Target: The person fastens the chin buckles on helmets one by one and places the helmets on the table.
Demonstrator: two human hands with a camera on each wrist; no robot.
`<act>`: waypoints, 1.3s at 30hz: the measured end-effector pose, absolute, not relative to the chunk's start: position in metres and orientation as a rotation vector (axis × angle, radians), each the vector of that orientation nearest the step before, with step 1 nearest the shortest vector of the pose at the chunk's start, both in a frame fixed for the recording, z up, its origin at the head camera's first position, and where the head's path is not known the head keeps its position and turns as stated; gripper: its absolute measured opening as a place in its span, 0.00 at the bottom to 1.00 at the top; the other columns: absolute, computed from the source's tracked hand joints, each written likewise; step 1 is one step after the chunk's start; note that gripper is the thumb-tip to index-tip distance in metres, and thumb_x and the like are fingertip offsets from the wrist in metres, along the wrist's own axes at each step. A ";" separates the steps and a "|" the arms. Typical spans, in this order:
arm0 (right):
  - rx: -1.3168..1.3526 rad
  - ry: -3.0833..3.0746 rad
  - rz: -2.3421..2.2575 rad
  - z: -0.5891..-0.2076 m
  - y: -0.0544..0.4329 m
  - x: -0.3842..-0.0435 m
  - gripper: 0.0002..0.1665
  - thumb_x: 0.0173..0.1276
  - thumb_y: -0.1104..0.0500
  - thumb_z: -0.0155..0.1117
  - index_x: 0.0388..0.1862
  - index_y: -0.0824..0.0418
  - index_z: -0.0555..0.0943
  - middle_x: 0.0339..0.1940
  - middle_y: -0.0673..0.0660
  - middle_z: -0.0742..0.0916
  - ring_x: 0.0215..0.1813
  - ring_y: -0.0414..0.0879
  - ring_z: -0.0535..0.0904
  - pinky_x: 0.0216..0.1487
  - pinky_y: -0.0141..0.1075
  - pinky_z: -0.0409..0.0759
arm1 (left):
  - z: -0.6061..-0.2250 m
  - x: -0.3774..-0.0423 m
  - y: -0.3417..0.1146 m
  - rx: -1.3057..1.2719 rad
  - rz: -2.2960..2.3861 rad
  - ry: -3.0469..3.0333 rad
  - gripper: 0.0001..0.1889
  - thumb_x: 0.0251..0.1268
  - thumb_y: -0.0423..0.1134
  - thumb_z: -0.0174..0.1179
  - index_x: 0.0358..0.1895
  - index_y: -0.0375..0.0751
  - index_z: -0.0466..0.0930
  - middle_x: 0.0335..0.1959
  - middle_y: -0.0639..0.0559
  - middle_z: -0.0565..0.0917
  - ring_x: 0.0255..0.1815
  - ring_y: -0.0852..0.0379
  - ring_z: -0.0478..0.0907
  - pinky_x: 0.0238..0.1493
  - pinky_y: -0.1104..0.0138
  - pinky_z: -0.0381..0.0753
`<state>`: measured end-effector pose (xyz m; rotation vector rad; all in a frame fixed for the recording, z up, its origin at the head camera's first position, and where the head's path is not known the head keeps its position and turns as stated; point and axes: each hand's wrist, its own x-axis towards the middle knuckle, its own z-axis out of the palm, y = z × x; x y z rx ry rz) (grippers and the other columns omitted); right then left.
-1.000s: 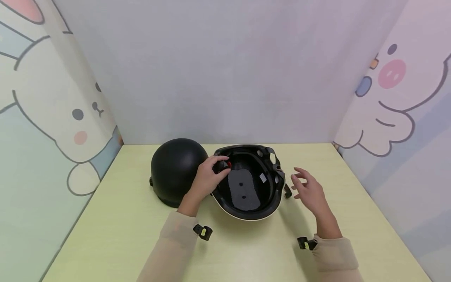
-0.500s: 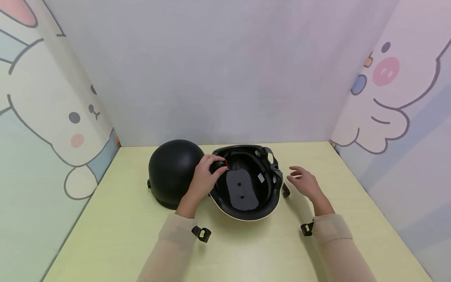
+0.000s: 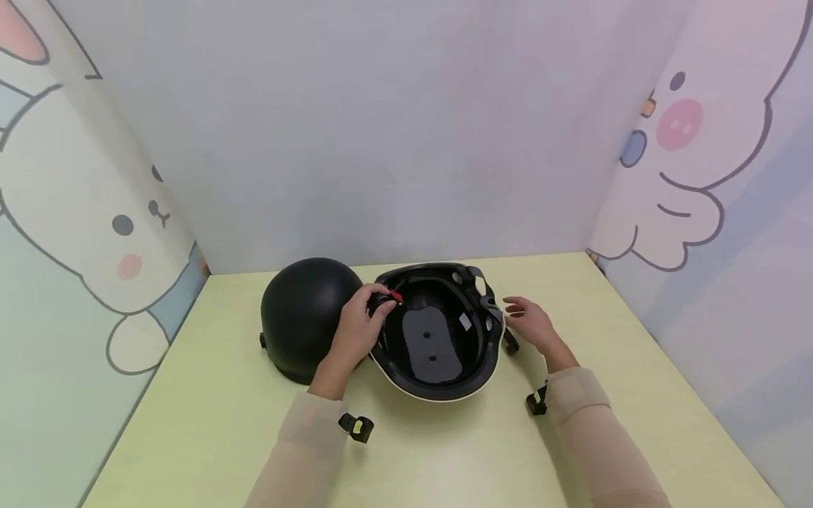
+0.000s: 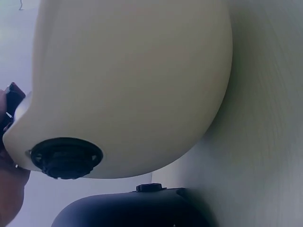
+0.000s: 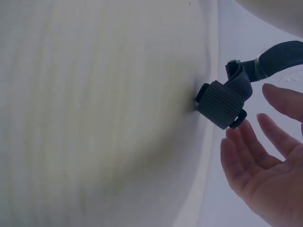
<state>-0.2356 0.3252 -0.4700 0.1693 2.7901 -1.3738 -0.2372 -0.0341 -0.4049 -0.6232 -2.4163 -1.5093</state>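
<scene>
An upturned helmet (image 3: 438, 392) lies on the table with its black inside and grey pad facing up; its cream shell (image 4: 137, 85) fills much of the left wrist view. At its left rim my left hand (image 3: 357, 326) pinches a black strap buckle with a red part (image 3: 396, 296). Fingers partly cover that buckle. My right hand (image 3: 532, 329) is beside the helmet's right rim, fingers loosely bent and holding nothing. In the right wrist view, a black buckle (image 5: 221, 105) on a webbing strap (image 5: 279, 59) hangs just beyond the fingertips; contact is hard to tell.
A black helmet (image 3: 308, 310) sits dome up at the left, close beside the upturned one and behind my left hand. The pale yellow table (image 3: 432, 458) ends at a grey back wall (image 3: 406, 141). Cartoon-printed walls stand at both sides.
My right hand has moved left, closer to the helmet's right rim. My left hand keeps its pinch on the buckle, whose red part shows more. The head view has shifted slightly.
</scene>
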 end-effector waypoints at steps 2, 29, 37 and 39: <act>0.173 2.766 -1.385 -0.470 0.324 -0.239 0.30 0.69 0.62 0.59 0.69 0.69 0.67 0.59 0.72 0.77 0.60 0.65 0.73 0.55 0.53 0.73 | -0.407 -0.238 -0.035 -0.619 -1.517 -2.394 0.11 0.69 0.38 0.61 0.50 0.38 0.76 0.48 0.44 0.79 0.47 0.47 0.74 0.52 0.52 0.74; 0.329 2.727 -1.373 -0.470 0.322 -0.231 0.21 0.68 0.64 0.61 0.59 0.72 0.77 0.40 0.61 0.84 0.36 0.48 0.77 0.33 0.37 0.74 | -0.419 -0.247 -0.040 -0.628 -1.484 -2.325 0.10 0.69 0.37 0.61 0.48 0.37 0.76 0.45 0.45 0.78 0.47 0.48 0.75 0.50 0.52 0.74; 0.342 2.744 -1.435 -0.461 0.332 -0.225 0.17 0.72 0.61 0.59 0.54 0.71 0.80 0.48 0.66 0.83 0.44 0.54 0.78 0.40 0.41 0.75 | -0.419 -0.247 -0.040 -0.649 -1.468 -2.304 0.10 0.69 0.37 0.61 0.48 0.37 0.77 0.45 0.45 0.78 0.48 0.48 0.75 0.51 0.53 0.73; 0.334 2.748 -1.469 -0.461 0.334 -0.224 0.17 0.72 0.60 0.60 0.53 0.71 0.81 0.48 0.66 0.83 0.44 0.53 0.79 0.41 0.41 0.76 | -0.418 -0.247 -0.039 -0.654 -1.460 -2.298 0.10 0.69 0.37 0.61 0.48 0.36 0.77 0.46 0.44 0.78 0.49 0.48 0.75 0.53 0.53 0.73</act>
